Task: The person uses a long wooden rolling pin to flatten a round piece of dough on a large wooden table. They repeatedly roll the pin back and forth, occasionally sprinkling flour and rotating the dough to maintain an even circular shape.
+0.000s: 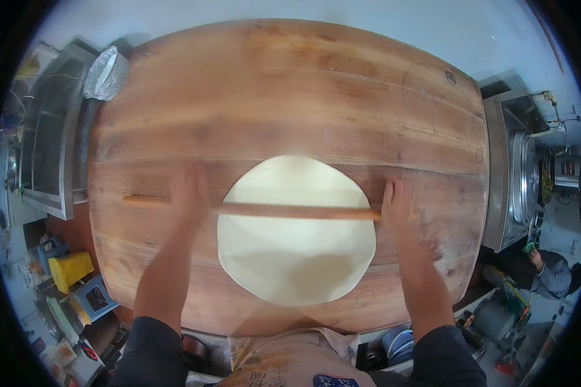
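Observation:
A large round sheet of pale dough (295,261) lies flat on the wooden table (290,96). Across its upper half rests a long, thin wooden rolling pin (290,211), reaching past the dough on both sides. My left hand (190,188) is on the pin left of the dough, slightly blurred. Just beyond the dough's right edge, my right hand (397,203) is on the pin near its right end. Both hands look flat with the fingers pointing away from me; how far they close round the pin is not clear.
A metal bowl (106,75) sits at the table's back left corner, beside a steel-framed cabinet (68,130). Right of the table is a steel unit (496,169) with a round metal lid. A yellow container (71,271) stands at lower left. Another person (554,275) is at far right.

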Demonstrator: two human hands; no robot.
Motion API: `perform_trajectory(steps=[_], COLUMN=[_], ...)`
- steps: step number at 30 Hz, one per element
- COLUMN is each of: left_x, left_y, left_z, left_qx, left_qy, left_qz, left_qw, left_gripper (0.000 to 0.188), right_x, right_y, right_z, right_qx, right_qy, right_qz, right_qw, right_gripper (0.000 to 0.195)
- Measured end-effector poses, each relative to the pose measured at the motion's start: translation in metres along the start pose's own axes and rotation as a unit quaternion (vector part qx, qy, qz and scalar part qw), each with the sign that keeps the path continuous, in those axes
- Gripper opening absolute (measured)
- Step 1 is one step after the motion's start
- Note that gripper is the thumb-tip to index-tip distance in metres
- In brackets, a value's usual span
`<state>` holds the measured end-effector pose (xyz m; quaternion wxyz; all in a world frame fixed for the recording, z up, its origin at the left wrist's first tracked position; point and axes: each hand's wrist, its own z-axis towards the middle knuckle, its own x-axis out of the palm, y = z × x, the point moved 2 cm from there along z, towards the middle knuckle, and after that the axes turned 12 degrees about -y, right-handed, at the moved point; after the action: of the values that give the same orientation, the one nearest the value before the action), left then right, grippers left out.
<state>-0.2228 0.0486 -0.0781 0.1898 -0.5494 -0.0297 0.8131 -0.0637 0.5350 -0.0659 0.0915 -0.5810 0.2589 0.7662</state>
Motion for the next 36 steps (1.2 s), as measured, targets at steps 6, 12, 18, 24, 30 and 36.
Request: perform_trajectory(steps=[6, 12, 18, 24, 30, 36], left_x=[-0.011, 0.017, 0.014, 0.042, 0.033, 0.068], left_y=[-0.013, -0.019, -0.045, -0.058, -0.065, -0.089], left_z=[-0.019, 0.056, 0.030, 0.114, 0.059, 0.153], left_qx=[0.038, 0.007, 0.075, 0.016, 0.136, 0.052], left_qy=[-0.002, 0.021, 0.049, 0.068, 0.042, 0.022], left_qz=[-0.104, -0.055, -0.046, -0.042, -0.035, 0.012], left_qw=[0.994, 0.998, 0.995, 0.997, 0.989, 0.998], left_gripper=[0.025, 0.030, 0.042, 0.043, 0.036, 0.035], right_x=[-0.018, -0.001, -0.012, 0.001, 0.001, 0.012], right_y=[0.012, 0.009, 0.003, 0.021, 0.015, 0.013], right_z=[-0.040, 0.028, -0.031, 0.061, 0.002, 0.096], right_qx=[-0.022, -0.025, -0.056, 0.023, -0.056, 0.055], right_qy=[-0.088, -0.082, -0.047, -0.071, -0.083, -0.077], right_qz=[-0.019, -0.007, -0.058, -0.047, -0.046, -0.017], right_qw=[0.996, 0.996, 0.996, 0.996, 0.994, 0.995], right_gripper=[0.029, 0.027, 0.028, 0.028, 0.026, 0.027])
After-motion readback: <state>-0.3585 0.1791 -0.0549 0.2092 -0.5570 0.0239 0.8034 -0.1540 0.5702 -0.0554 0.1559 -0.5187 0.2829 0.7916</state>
